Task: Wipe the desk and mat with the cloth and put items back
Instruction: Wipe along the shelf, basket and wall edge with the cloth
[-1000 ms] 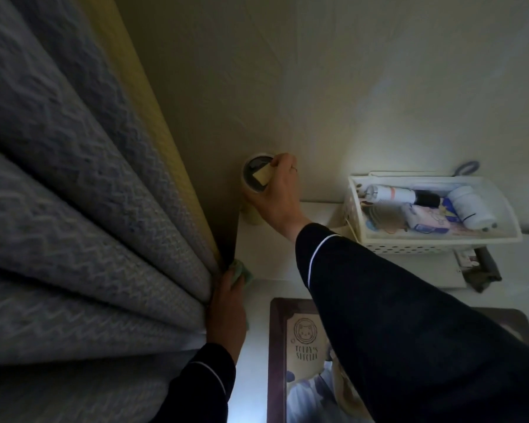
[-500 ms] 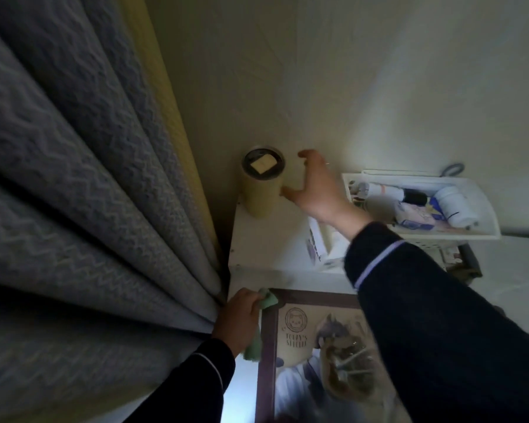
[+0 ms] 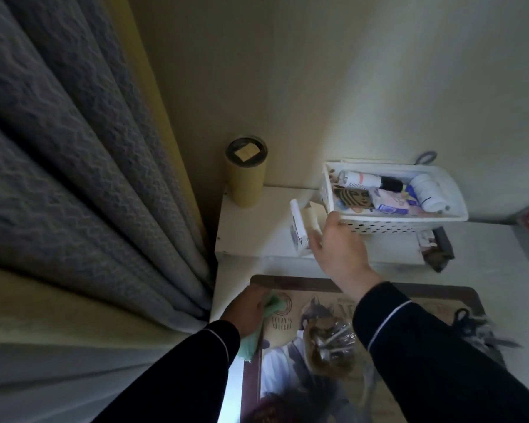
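Note:
My left hand [image 3: 246, 309] grips a pale green cloth [image 3: 251, 340] and presses it on the top left corner of the brown picture desk mat [image 3: 290, 280]. My right hand [image 3: 338, 245] hovers over the raised white shelf [image 3: 251, 236], with loosely bent fingers at the front left corner of a white basket [image 3: 394, 225]. Its thumb lies beside a small white box [image 3: 298, 230]. A yellow tumbler [image 3: 247, 178] with a dark lid stands alone at the back left of the shelf, apart from both hands.
A heavy grey curtain [image 3: 74, 178] hangs close along the left of the desk. The basket holds tubes and bottles. A clear bag of metal parts [image 3: 330, 341] and a dark cord [image 3: 468, 322] lie on the mat. A dark object [image 3: 440, 248] lies right of the shelf.
My right hand let go of the tumbler and moved right and nearer, to the basket's corner. My left hand carried the cloth from the curtain's edge onto the mat's corner.

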`<state>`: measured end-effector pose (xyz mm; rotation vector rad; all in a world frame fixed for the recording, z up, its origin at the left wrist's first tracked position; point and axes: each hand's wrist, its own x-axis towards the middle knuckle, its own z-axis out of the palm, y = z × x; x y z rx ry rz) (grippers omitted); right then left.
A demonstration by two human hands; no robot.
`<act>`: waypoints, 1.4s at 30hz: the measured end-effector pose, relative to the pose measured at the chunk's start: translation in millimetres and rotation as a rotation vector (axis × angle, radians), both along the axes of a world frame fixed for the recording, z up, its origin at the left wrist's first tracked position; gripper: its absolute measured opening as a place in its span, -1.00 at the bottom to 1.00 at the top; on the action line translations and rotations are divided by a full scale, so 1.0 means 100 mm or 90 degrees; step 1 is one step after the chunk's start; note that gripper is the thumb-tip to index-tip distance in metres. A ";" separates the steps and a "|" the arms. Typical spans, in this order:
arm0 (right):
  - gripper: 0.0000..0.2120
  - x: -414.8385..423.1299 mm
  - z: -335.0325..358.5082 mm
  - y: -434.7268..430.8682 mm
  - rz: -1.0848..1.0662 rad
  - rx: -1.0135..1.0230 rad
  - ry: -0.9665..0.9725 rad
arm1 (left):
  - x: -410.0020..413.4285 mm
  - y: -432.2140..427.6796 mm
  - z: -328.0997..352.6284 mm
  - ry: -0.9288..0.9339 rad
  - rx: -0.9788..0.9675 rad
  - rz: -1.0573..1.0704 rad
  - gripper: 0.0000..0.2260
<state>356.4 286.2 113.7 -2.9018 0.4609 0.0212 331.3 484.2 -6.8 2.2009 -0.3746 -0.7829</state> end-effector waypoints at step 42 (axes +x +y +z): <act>-0.67 0.04 0.08 -1.20 -0.599 0.840 -0.111 | 1.13 -0.17 0.60 0.099 -0.186 0.585 -0.68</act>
